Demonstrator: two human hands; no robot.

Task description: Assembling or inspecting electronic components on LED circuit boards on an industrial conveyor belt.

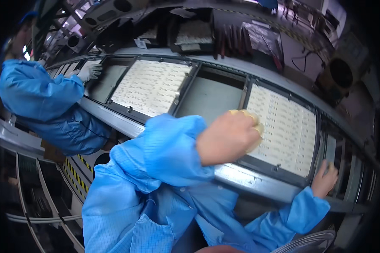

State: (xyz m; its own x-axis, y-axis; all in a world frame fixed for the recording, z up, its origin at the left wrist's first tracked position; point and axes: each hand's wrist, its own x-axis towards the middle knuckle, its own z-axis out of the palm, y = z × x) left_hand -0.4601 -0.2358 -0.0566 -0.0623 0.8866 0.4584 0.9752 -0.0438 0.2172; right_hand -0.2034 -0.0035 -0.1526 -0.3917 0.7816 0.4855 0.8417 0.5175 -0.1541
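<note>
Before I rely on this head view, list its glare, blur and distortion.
Head view: bright glare on the metal front rail; head view: the left hand looks slightly blurred; head view: the far rail bows with fisheye distortion, and the corners fall to black.

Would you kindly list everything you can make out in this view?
White patterned panels: two large, white, centre and right; more far left
Dark frames: several, black, around the panels
Metal rail: one, silver-grey, along the near side
Bins: at least two, black, behind the line, pale contents
Rods: several, dark reddish, right of the bins
Striped tape: yellow and black, floor, lower left
Co-worker: one, blue smock, white-gloved hand, left
Left hand: one, yellow fingertip covers, over the right panel's left edge
Right hand: one, beyond that panel's right edge
</note>
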